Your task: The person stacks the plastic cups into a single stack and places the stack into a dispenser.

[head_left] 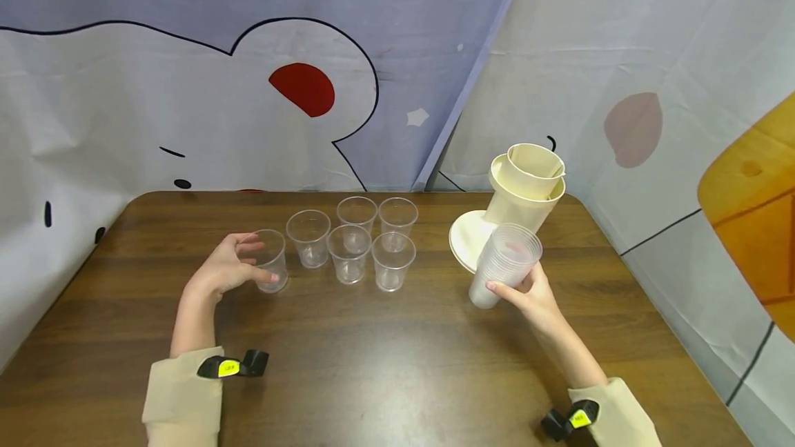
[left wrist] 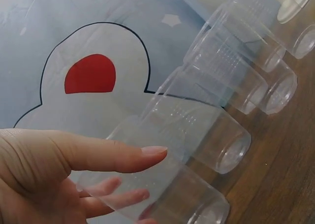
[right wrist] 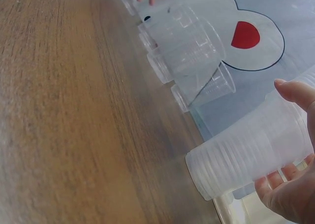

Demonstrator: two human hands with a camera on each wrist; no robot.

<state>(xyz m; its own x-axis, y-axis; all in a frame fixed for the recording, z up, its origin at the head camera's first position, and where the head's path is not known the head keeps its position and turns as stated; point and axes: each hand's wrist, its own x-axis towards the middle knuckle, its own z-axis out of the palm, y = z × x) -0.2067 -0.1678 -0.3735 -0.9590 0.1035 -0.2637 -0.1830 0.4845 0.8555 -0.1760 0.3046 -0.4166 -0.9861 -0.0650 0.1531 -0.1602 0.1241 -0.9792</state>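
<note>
At the left end of a group of clear plastic cups, my left hand [head_left: 226, 267] is spread around one cup [head_left: 276, 269] standing on the table. Its thumb is straight on the near side and its fingers reach behind; whether they touch the cup is unclear. My right hand [head_left: 535, 297] grips a tall stack of nested clear plastic cups [head_left: 504, 261], tilted, rims up and to the right. In the right wrist view the thumb and fingers lie on opposite sides of the stack [right wrist: 251, 140]. Several single cups [head_left: 350, 261] stand upright between the hands, close together.
A cream-coloured holder with two round openings [head_left: 524, 185] and a round base [head_left: 464, 236] stands at the back right, behind the stack. The brown wooden table [head_left: 360, 364] meets a printed curtain [head_left: 186, 109] at its far edge.
</note>
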